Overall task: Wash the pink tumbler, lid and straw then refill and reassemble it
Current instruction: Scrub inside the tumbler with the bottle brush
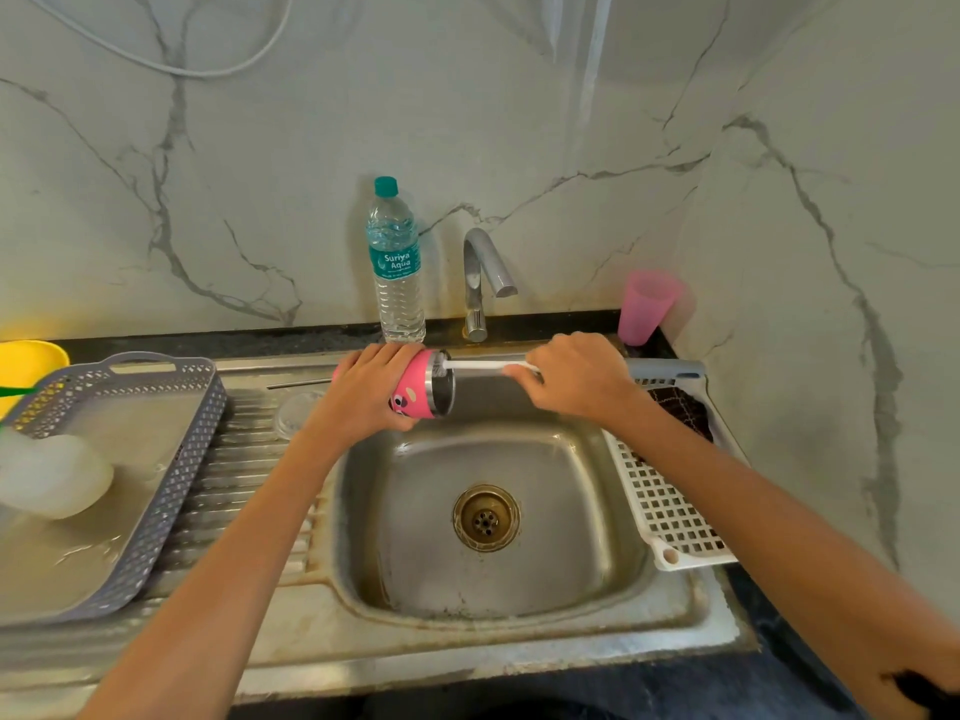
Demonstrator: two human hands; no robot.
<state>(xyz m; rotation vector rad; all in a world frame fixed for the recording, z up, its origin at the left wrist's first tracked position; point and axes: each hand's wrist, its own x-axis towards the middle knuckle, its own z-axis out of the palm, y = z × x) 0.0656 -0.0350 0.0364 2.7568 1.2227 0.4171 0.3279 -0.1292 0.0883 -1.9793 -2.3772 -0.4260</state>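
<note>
Left hand [371, 389] grips the tumbler [418, 387] sideways over the sink [363, 511]; right hand [571, 374] pinches what looks like a brush [483, 364]. Twist it against the wall, tumbler steady.

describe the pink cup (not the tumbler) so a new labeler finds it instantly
Start at the tap behind the sink. Right of it, in the wall corner, the pink cup stands upright, untouched. Unlike the tumbler, it is plain, translucent and unheld.
</note>
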